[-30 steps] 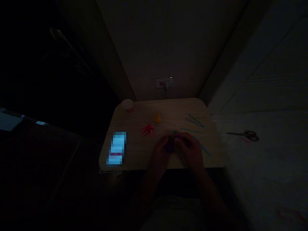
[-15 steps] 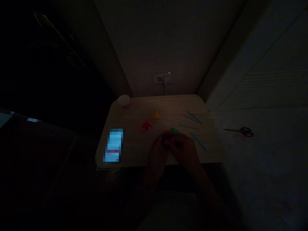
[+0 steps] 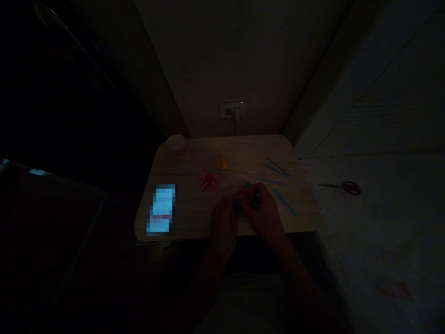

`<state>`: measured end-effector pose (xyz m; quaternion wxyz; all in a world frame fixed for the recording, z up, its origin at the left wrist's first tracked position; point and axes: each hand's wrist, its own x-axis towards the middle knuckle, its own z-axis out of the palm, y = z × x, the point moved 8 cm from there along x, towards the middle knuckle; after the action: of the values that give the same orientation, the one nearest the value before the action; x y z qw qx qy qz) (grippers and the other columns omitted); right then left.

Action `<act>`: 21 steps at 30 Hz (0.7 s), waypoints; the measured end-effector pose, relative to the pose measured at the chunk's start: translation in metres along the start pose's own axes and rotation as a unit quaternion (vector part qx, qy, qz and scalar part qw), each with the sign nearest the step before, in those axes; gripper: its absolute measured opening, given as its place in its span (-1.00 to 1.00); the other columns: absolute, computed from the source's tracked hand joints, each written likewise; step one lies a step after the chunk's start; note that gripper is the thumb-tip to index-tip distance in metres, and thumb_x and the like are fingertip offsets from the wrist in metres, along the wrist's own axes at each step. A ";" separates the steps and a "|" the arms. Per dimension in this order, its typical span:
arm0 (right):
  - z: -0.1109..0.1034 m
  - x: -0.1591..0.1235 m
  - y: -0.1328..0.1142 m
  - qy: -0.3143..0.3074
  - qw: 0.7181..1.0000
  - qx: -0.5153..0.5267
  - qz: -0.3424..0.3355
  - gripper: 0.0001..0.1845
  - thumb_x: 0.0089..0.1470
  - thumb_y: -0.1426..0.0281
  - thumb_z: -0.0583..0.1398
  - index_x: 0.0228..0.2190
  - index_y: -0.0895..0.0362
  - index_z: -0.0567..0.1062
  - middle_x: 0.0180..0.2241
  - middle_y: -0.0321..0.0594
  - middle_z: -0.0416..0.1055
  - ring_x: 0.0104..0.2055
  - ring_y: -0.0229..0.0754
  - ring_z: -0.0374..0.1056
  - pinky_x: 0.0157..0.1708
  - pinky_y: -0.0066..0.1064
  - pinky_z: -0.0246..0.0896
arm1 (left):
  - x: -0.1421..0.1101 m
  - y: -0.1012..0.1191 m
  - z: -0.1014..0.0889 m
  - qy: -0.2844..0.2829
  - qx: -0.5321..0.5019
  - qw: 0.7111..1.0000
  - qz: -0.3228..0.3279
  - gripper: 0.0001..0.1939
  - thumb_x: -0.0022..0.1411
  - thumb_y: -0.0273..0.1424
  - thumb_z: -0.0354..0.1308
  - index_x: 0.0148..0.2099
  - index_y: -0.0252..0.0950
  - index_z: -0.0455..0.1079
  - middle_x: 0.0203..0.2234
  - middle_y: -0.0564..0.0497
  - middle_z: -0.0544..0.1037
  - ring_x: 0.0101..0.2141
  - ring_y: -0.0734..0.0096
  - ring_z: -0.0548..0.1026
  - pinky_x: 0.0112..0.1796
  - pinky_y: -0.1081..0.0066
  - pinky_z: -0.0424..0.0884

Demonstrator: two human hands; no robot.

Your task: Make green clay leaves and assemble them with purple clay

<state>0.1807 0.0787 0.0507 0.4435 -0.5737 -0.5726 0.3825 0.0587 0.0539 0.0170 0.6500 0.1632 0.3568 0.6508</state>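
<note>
In dim light, my left hand (image 3: 224,225) and my right hand (image 3: 266,215) meet over the front of the small table. Their fingers are closed around a small dark purple piece (image 3: 238,203), whose kind I cannot make out; the fingers hide most of it. Just beyond my fingertips shows a bit of a green lump (image 3: 248,184). A red piece with several finger-like prongs (image 3: 208,181) lies to the left of the hands. Behind it stands an orange cone-like piece (image 3: 222,163).
Several thin blue sticks (image 3: 285,202) lie on the table's right side. A phone with a lit screen (image 3: 162,208) is at the left, a pale cup (image 3: 177,144) at the back left corner. Scissors (image 3: 347,187) rest on a white surface to the right. A plug sits in the wall socket (image 3: 232,110).
My right fingers have shifted around the purple piece and now look more bent and raised. The whole view has moved slightly; the things on the table stay put.
</note>
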 end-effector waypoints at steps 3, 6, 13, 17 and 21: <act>0.003 -0.001 -0.006 -0.024 0.999 0.006 -0.040 -0.73 -0.03 0.39 0.33 -0.28 0.05 0.38 -0.34 -0.30 0.40 -0.35 -0.19 0.32 -0.35 -0.35 0.23 | 0.000 0.002 -0.003 0.008 0.009 1.000 0.006 -0.75 0.13 -0.27 0.45 -0.19 -0.30 0.61 -0.14 -0.09 0.69 -0.07 0.22 0.63 0.01 0.29 0.50; 0.002 -0.005 -0.011 -0.044 0.996 0.043 -0.072 -0.71 0.02 0.42 0.32 -0.21 0.04 0.38 -0.33 -0.32 0.37 -0.35 -0.21 0.30 -0.33 -0.36 0.27 | 0.001 0.006 -0.002 -0.009 0.009 1.000 0.002 -0.61 0.06 -0.38 0.48 -0.03 -0.23 0.56 -0.06 -0.05 0.68 -0.03 0.25 0.62 -0.01 0.33 0.51; -0.002 -0.015 -0.006 -0.046 0.986 0.149 -0.062 -0.71 0.18 0.29 0.30 -0.08 -0.01 0.41 -0.18 -0.23 0.44 -0.17 -0.15 0.41 -0.20 -0.32 0.41 | 0.004 0.010 -0.008 -0.010 0.013 1.000 0.023 -0.55 -0.04 -0.43 0.53 -0.07 -0.23 0.54 -0.06 -0.08 0.69 -0.06 0.24 0.65 -0.04 0.33 0.53; 0.003 -0.019 0.008 -0.029 0.993 0.118 -0.010 -0.71 0.17 0.22 0.32 -0.09 0.01 0.50 -0.20 -0.20 0.50 -0.16 -0.11 0.45 -0.20 -0.30 0.42 | 0.005 0.010 -0.018 0.013 0.047 0.998 0.036 -0.47 -0.04 -0.41 0.53 0.02 -0.21 0.53 -0.13 -0.07 0.70 -0.17 0.30 0.67 -0.16 0.40 0.55; 0.021 -0.024 0.016 -0.059 0.982 0.169 0.053 -0.65 0.10 0.14 0.35 -0.12 0.04 0.58 -0.22 -0.16 0.60 -0.23 -0.08 0.50 -0.28 -0.29 0.46 | 0.002 0.020 -0.021 0.022 0.143 0.983 0.113 -0.46 0.14 -0.31 0.46 0.15 -0.20 0.46 -0.10 -0.10 0.70 -0.11 0.22 0.67 -0.08 0.32 0.56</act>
<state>0.1649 0.0575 0.0277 0.4788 -0.4964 -0.4937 0.5298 0.0301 0.0524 0.0158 0.5337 0.2793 0.4400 0.6660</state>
